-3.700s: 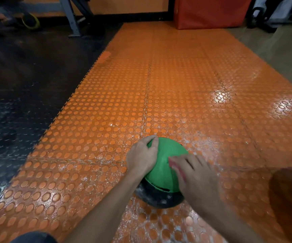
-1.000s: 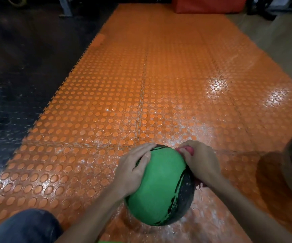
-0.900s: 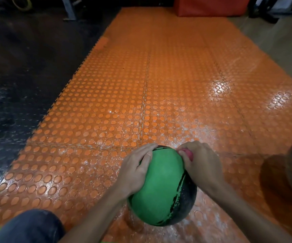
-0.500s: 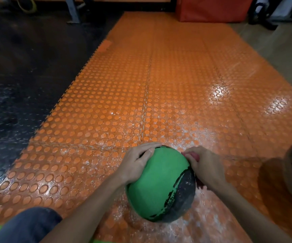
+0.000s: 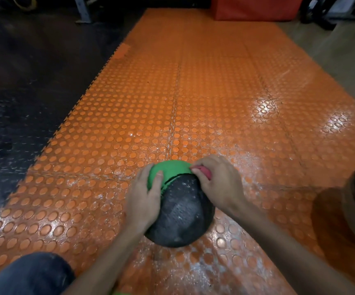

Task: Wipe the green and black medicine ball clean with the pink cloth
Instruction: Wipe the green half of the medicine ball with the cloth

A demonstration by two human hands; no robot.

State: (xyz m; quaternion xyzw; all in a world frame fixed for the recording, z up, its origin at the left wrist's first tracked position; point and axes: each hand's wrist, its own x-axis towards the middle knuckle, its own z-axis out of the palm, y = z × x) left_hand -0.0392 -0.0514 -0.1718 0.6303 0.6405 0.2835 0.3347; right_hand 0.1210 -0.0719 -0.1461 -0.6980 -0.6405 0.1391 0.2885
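Lying under spread left fingers (image 5: 157, 183), medicine ball (image 5: 183, 211), right fingers (image 5: 209, 163) at its top curled round pink cloth (image 5: 204, 173)

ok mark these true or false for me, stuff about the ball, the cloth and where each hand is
1. The right hand grips the pink cloth against the medicine ball. True.
2. The ball sits on a table. False: it sits on the orange studded mat.
3. The ball's black part faces the camera, with the green part on the far side. True.
4. The left hand is off the ball. False: it rests on the ball's left side.
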